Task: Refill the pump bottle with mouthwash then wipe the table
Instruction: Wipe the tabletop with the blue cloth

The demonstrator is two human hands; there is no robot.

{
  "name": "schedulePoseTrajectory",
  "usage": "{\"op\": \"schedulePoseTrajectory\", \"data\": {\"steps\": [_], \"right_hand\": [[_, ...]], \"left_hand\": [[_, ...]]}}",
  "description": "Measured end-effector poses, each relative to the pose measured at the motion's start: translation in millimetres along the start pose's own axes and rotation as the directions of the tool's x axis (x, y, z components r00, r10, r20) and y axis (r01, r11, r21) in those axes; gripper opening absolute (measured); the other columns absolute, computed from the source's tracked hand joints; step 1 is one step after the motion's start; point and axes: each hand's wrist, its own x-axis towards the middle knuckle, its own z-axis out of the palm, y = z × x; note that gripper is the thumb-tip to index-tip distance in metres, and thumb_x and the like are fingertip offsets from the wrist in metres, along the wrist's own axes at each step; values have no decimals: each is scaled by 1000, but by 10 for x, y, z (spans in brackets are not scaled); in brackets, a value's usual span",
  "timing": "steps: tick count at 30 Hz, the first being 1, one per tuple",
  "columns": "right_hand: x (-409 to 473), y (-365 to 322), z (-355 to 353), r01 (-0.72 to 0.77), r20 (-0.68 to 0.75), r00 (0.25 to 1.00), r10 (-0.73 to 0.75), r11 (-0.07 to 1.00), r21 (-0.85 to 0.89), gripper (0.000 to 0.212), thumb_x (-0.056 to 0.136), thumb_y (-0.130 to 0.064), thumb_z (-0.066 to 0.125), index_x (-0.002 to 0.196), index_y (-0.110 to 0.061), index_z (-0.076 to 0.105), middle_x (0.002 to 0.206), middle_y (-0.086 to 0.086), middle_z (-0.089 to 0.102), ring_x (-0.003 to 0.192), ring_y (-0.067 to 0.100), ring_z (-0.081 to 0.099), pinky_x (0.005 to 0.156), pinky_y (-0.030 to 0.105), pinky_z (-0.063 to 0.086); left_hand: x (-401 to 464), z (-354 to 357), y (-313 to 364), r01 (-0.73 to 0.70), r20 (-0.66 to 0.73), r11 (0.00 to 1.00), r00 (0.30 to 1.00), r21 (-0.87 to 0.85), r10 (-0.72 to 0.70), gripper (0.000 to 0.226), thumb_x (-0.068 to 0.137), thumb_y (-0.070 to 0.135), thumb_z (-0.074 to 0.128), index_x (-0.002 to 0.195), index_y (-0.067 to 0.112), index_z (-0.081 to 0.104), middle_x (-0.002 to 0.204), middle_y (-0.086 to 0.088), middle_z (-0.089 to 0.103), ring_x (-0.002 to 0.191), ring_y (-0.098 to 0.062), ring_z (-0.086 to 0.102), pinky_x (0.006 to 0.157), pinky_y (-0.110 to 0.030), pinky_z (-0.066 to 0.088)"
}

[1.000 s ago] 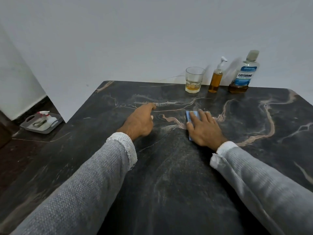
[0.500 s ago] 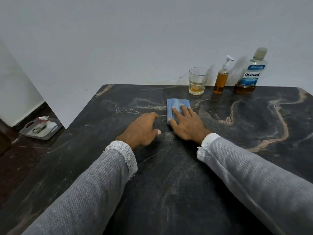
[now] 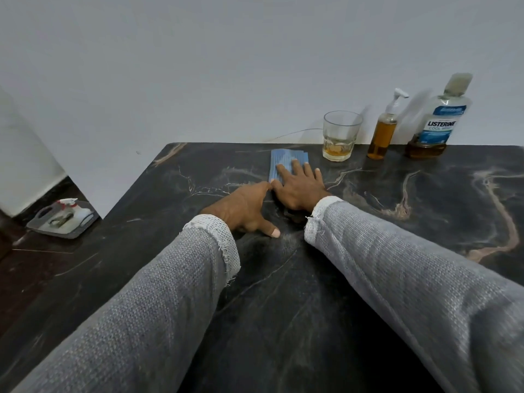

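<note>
Refill looks done: pump bottle (image 3: pixel 383 134) capped, full. Wiping underway, right hand (image 3: pixel 297 184) flat on cloth (image 3: pixel 285 160); left hand (image 3: pixel 243 209) relaxed on surface (image 3: pixel 425 222).

A single head-worn wide-angle camera looked forward and down from above the near edge of the table (image 3: pixel 425 251), close over both forearms, facing the far wall (image 3: pixel 226 66). No second view existed for overlap.
</note>
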Motion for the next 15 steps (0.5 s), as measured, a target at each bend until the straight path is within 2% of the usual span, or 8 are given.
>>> {"op": "schedulePoseTrajectory", "data": {"steps": [7,15], "right_hand": [[399,38,12,-26,-44,999,27,999,42,58,96,-51,25,150,-30,20,163,7,4,148,33,0,117,54,-4],[488,70,61,-24,-76,997,27,999,43,60,95,-53,24,151,-31,20,163,6,4,149,31,0,117,54,-4]], "left_hand": [[152,3,-66,-31,32,998,999,57,30,101,64,38,88,145,15,33,143,-8,49,128,-26,48,108,-39,39],[218,-4,-55,-5,63,994,998,109,-2,106,62,41,88,147,17,30,143,-8,45,129,-28,47,108,-44,40]]}}
